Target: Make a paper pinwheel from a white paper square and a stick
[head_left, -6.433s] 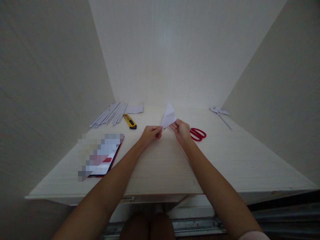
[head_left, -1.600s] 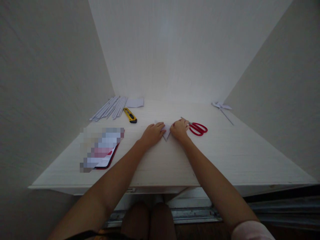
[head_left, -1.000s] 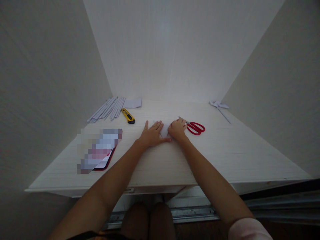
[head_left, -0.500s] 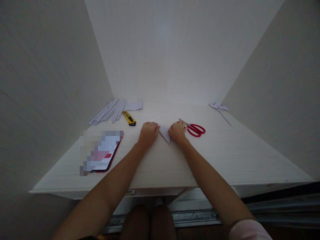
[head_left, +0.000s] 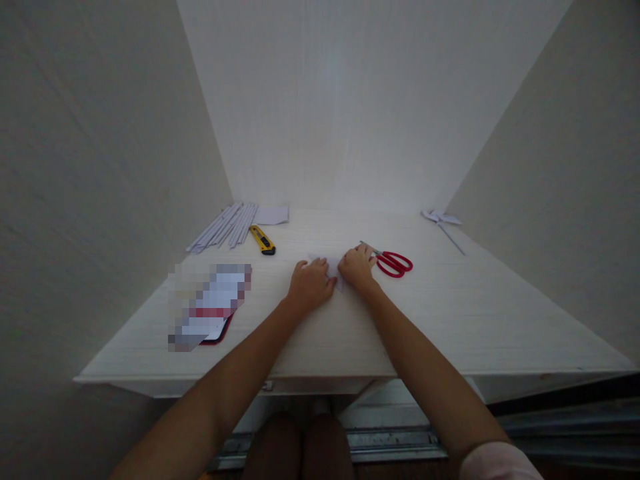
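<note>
A small piece of folded white paper [head_left: 333, 263] lies on the white table between my two hands, partly covered by them. My left hand [head_left: 311, 283] rests on the left part of the paper, with its fingers spread and thumb apart. On the paper's right side, my right hand [head_left: 356, 265] has its thumb and forefinger closed at the edge, while its other fingers lie curled. Close beyond those fingers are red-handled scissors [head_left: 395, 264], whose blades point toward the back left and are partly behind my right hand.
At the back left lie rolled paper sticks [head_left: 223, 227], a stack of paper squares [head_left: 273, 214] and a yellow box cutter [head_left: 263, 240]. A partly blurred phone [head_left: 216, 331] is at the left front. A paper pinwheel [head_left: 441, 219] lies at the back right. Panels enclose the table [head_left: 475, 313].
My left hand has shifted right and opened from a closed grip, and now covers more of the paper. My right hand stays nearly in place. The view has shifted slightly.
</note>
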### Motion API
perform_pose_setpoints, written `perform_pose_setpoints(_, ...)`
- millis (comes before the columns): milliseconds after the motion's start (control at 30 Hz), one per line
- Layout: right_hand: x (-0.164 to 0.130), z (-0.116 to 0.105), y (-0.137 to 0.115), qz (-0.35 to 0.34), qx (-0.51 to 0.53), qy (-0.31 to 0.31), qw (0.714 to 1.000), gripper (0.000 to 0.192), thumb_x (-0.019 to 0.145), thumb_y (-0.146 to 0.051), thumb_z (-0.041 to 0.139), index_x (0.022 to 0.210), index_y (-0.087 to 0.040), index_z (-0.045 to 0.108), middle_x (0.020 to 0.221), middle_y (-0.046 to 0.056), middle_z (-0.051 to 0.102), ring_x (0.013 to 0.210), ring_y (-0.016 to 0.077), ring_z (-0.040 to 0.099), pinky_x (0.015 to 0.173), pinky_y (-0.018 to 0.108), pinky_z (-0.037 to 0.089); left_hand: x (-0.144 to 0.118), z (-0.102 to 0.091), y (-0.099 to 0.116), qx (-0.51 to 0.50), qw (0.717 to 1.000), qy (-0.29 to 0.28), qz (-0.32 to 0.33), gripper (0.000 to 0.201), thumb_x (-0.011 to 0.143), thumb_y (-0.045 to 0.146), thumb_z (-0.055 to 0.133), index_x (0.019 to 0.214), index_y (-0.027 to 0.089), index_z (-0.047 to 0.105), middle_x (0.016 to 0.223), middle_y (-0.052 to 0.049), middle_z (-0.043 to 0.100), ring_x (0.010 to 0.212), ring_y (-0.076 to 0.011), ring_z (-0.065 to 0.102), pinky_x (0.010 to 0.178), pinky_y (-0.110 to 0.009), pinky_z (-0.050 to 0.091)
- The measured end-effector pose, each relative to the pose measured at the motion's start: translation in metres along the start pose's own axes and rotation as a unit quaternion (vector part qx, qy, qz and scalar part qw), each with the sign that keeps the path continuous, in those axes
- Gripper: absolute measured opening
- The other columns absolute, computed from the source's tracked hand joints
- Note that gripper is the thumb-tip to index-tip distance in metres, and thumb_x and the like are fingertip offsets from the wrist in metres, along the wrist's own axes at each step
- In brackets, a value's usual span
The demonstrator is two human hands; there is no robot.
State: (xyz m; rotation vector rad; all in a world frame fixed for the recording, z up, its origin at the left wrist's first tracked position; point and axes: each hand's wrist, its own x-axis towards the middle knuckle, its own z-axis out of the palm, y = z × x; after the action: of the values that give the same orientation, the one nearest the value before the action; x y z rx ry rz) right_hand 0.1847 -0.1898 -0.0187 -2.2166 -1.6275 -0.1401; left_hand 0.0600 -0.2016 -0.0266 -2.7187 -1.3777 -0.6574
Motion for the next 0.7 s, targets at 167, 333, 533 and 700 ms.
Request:
perform_pose_setpoints(167,0.0,-0.001,0.001,0.001,0.003,-0.012,1.0,0.033,0.074,-0.019,0.036,0.092,-0.006,0.061,0.109,0.021,0.046,0.104,0.032,0.035,0.081,0.046,0.03,-0.001,0.002,-0.002,0.035,0.998,-0.025,-0.05,0.056,0.077,0.044,0.038,0.119,0.007,0.043,0.128,-0.019,0.04,0.12,-0.0262,0.035,0.1,-0.046,0.016)
perform_pose_setpoints(333,-0.001,-0.002,0.001,-0.003,0.006,-0.01,1.0,0.032,0.074,-0.019,0.036,0.091,-0.007,0.061,0.108,0.021,0.046,0.104,0.0321,0.035,0.08,0.046,0.03,0.001,0.003,-0.005,0.059,0.996,-0.02,-0.07,0.063,0.076,0.05,0.037,0.121,0.006,0.04,0.13,-0.02,0.038,0.122,-0.0291,0.03,0.101,-0.049,0.008)
perform_pose_setpoints(533,0.0,-0.001,0.0,0.001,0.002,-0.006,1.0,0.032,0.073,-0.018,0.037,0.09,-0.006,0.061,0.105,0.021,0.047,0.102,0.0325,0.036,0.079,0.046,0.03,0.007,0.001,-0.013,0.025,0.997,0.023,-0.073,0.037,0.08,0.036,0.039,0.108,0.013,0.05,0.115,-0.013,0.05,0.105,-0.0225,0.045,0.088,-0.039,0.032)
perform_pose_setpoints(700,0.0,-0.001,0.0,-0.004,0.005,-0.006,1.0,0.031,0.072,-0.017,0.037,0.089,-0.006,0.061,0.104,0.02,0.047,0.102,0.0321,0.036,0.08,0.046,0.029,0.016,0.002,-0.024,0.015,0.996,0.048,-0.078,0.024,0.081,0.027,0.04,0.095,0.019,0.057,0.101,-0.007,0.055,0.096,-0.0183,0.049,0.082,-0.036,0.035)
